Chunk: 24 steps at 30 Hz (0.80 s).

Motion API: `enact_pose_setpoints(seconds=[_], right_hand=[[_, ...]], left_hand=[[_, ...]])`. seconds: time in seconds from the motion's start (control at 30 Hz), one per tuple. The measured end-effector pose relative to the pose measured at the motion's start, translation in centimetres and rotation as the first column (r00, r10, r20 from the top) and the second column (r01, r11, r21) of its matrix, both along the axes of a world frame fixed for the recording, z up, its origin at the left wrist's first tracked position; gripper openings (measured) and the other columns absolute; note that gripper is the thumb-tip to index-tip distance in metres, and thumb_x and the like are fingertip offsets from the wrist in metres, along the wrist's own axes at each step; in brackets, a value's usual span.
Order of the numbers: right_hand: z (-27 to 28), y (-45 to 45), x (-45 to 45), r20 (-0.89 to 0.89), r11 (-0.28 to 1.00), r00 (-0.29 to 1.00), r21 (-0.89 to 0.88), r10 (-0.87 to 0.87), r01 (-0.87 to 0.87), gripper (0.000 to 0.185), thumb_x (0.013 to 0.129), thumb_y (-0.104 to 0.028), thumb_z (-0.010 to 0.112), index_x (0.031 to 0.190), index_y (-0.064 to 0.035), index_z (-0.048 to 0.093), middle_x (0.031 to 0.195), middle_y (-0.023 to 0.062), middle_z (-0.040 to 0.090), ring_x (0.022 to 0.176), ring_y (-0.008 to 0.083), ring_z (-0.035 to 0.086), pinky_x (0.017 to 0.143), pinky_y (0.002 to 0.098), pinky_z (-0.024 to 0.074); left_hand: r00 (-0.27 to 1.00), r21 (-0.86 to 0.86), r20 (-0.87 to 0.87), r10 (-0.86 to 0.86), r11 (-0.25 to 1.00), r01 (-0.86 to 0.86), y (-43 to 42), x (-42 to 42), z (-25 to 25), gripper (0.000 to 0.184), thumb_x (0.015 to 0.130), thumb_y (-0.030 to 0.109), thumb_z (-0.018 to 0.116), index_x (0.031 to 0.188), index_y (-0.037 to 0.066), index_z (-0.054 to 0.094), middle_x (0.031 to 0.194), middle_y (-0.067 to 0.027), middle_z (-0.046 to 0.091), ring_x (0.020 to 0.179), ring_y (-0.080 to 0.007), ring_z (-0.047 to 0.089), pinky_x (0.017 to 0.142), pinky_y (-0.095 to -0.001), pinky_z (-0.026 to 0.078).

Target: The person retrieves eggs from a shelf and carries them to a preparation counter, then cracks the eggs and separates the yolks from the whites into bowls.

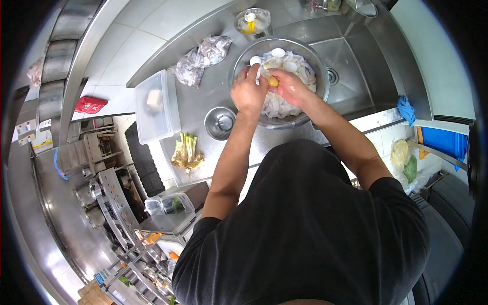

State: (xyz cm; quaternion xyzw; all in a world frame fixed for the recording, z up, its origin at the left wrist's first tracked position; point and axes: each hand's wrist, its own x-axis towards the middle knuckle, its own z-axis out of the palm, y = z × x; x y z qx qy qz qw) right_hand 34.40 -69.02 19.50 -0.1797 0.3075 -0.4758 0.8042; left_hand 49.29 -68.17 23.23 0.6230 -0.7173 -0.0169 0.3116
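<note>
My left hand [247, 92] has its fingers closed on a piece of white eggshell [262, 75] above the large metal bowl [238, 57]. Beside it, my right hand [291, 88] is turned palm up, with a yellow egg yolk [273, 81] resting at its fingers. Pale, slick strips [277, 109] that look like cut squid fill the bowl below. On top of them sit a white egg [278, 52] and other white rounded pieces, whole eggs or shells I cannot tell. Behind the bowl stands a bag-lined metal pot [252, 31] with shell and yolk in it.
Left of the bowl are a small metal bowl [220, 123], trimmed scallion ends [186, 152], a clear plastic container [147, 122] with a white block, and bagged frozen pieces [201, 58]. A sink basin [351, 61] lies to the right, with a blue cloth [405, 110] at its edge.
</note>
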Motion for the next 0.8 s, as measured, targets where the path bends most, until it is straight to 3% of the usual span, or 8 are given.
enact_pose_setpoints(seconds=[0.1,0.27,0.5,0.7,0.8], right_hand=[[-0.2,-0.3,-0.2,0.095,0.997,0.995,0.065,-0.038,0.031,0.027,0.101,-0.018,0.054,0.118,0.0016,0.057,0.115,0.0149,0.063,0.102,0.0246,0.066,0.092,0.0409,0.0572],[-1.4,-0.9,-0.4,0.083,0.985,0.994,0.160,-0.076,0.062,0.025,0.100,-0.014,0.053,0.113,0.0064,0.057,0.110,0.0176,0.064,0.100,0.0289,0.067,0.095,0.0460,0.0581],[-0.5,-1.3,-1.3,0.055,0.981,0.995,0.178,-0.088,0.077,0.020,0.098,-0.012,0.056,0.104,0.0064,0.062,0.103,0.0189,0.066,0.100,0.0311,0.068,0.095,0.0457,0.0586],[1.0,-2.2,-1.9,0.025,0.996,0.998,0.080,-0.051,0.049,0.021,0.098,-0.012,0.057,0.107,0.0071,0.061,0.105,0.0194,0.066,0.100,0.0311,0.068,0.095,0.0447,0.0588],[2.2,-2.0,-1.8,0.011,0.991,0.999,0.130,-0.040,0.039,0.025,0.100,-0.015,0.056,0.110,0.0074,0.062,0.112,0.0202,0.066,0.104,0.0305,0.067,0.098,0.0425,0.0565]], left_hand=[[0.996,-0.109,0.074,-0.052,0.992,0.060,-0.3,0.3,0.4,0.039,0.077,0.017,0.071,0.115,0.022,0.071,0.115,-0.0053,0.069,0.088,-0.0310,0.071,0.072,-0.0428,0.060],[0.975,-0.245,0.161,-0.156,0.950,0.193,-1.3,1.4,1.6,0.040,0.074,0.015,0.072,0.113,0.023,0.072,0.119,-0.0037,0.068,0.085,-0.0278,0.072,0.068,-0.0389,0.060],[0.989,-0.274,0.120,-0.086,0.955,0.117,-1.9,1.8,4.0,0.039,0.073,0.014,0.071,0.111,0.023,0.073,0.117,-0.0026,0.069,0.081,-0.0270,0.071,0.066,-0.0386,0.060],[0.997,-0.300,0.072,-0.040,0.952,0.060,-1.7,2.3,4.4,0.038,0.074,0.013,0.071,0.111,0.023,0.073,0.116,-0.0027,0.070,0.081,-0.0260,0.071,0.066,-0.0384,0.059],[0.998,-0.305,0.047,-0.038,0.951,0.051,-1.6,2.6,4.5,0.037,0.074,0.013,0.071,0.110,0.022,0.074,0.116,-0.0033,0.070,0.082,-0.0263,0.071,0.067,-0.0385,0.059]])
